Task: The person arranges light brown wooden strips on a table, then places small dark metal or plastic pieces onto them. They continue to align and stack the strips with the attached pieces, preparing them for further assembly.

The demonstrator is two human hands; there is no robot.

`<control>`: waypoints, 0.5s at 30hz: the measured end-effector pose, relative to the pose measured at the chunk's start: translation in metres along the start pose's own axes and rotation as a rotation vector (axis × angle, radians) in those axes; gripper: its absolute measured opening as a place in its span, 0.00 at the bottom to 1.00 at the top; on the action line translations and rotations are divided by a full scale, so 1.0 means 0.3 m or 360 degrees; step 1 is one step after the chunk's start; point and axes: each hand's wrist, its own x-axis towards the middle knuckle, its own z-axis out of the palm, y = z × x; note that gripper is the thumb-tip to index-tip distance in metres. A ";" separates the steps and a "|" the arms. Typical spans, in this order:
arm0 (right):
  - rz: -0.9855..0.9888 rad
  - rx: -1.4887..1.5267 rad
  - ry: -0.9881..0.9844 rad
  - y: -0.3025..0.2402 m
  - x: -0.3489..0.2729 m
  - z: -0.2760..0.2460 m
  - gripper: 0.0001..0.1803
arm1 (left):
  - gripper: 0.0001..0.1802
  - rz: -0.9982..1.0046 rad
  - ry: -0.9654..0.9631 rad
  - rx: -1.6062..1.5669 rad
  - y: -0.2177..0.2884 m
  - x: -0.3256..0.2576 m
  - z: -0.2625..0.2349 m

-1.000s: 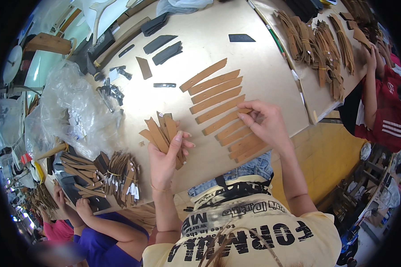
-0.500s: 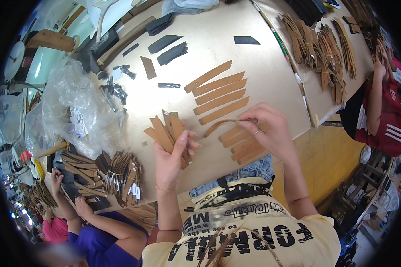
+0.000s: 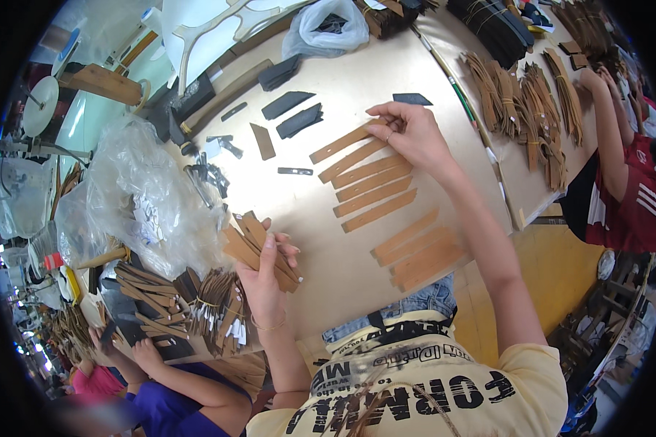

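About ten tan leather strips already lie on the tabletop in a slanted column that runs from its middle down toward the near edge, each one parallel to its neighbours. The upper six sit apart with small gaps; the lower four, just by the near edge, overlap one another. So a good part of the laying-out looks done, while a fair share is left, judging from the stack of strips in the left hand. That hand's grip is clenched around the stack, thumb pressed over the top, the strips fanned out and tilted toward the left side of the tabletop.

The right hand is stretched to the far end of the column, its fingertips pinching the end of the topmost strip, which lies flat on the tabletop; the grip is closed on that strip.

The strips are thin, flat, long and narrow, light brown, with straight edges and angled ends, all alike in shape.

Beyond the column lie several dark grey pieces toward the far edge. A crumpled clear plastic bag sits at the left edge, with tied bundles of strips near it. More brown bundles lie along the right edge, where another person's arm reaches in.
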 end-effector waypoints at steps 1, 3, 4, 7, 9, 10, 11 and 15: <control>0.0109 -0.0032 0.0010 0.011 0.002 0.002 0.17 | 0.20 0.0012 -0.0022 0.0014 -0.001 0.005 0.002; 0.0005 0.0019 0.0043 0.019 -0.004 0.003 0.16 | 0.20 -0.0008 -0.0045 0.0010 -0.004 0.009 0.009; -0.0028 0.0067 0.0058 0.017 -0.010 0.001 0.16 | 0.20 0.0000 -0.0053 0.0011 -0.005 0.012 0.014; -0.0184 0.0167 0.0043 -0.010 -0.047 -0.016 0.14 | 0.20 0.0004 -0.0074 0.0011 -0.006 0.019 0.024; -0.0230 0.0267 -0.0106 -0.036 -0.100 -0.049 0.12 | 0.20 0.0024 -0.0093 -0.0038 -0.007 0.019 0.029; -0.0226 0.0343 -0.0233 -0.052 -0.145 -0.071 0.11 | 0.20 0.0007 -0.0071 -0.0077 -0.007 0.019 0.030; -0.0367 0.0468 -0.0335 -0.070 -0.184 -0.086 0.11 | 0.20 -0.0004 -0.0055 -0.0037 -0.007 0.019 0.033; -0.0539 0.0521 -0.0610 -0.127 -0.338 -0.113 0.07 | 0.20 0.0020 -0.0043 -0.0008 -0.003 0.022 0.042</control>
